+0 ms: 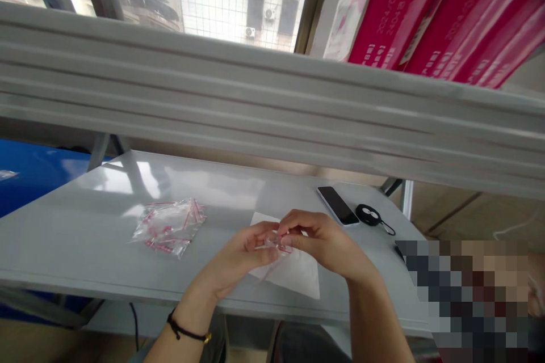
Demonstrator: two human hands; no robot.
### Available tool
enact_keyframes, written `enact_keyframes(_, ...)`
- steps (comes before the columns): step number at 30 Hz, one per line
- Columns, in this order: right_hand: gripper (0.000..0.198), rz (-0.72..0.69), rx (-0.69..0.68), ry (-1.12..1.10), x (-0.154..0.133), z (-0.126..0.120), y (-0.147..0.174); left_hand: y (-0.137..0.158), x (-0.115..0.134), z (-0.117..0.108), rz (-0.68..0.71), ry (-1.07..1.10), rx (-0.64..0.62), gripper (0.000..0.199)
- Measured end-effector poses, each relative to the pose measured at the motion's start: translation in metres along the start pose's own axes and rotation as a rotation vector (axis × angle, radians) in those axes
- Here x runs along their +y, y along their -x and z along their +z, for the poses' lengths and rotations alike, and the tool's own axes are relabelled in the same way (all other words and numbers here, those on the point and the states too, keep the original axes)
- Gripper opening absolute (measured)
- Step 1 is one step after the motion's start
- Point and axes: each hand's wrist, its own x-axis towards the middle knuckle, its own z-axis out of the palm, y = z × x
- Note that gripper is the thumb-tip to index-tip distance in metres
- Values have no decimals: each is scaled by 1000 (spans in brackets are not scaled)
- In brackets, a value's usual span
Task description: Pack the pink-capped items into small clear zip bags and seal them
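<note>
Both hands meet over a white sheet of paper near the front of the table. Between them is a small clear plastic zip bag with a red line along its edge. My left hand pinches one side of it, fingers closed. My right hand grips the red-lined edge between thumb and fingers. Whether anything lies inside the bag is too small to tell. To the left, a pile of clear zip bags with red edges lies on the table.
A phone and a round black case with a loop lie at the right. A grey shelf edge crosses above the table, with red packages on it. A person, blurred out, is at the lower right.
</note>
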Motion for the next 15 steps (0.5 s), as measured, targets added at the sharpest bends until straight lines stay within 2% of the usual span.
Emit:
enact_keyframes(4, 8, 35, -21, -16, 6, -1, 1, 0, 1, 1, -7, -4, -55, 40)
enact_keyframes(15, 7, 63, -49, -188, 7, -2, 0, -2, -3, 0, -29, -30, -43, 42)
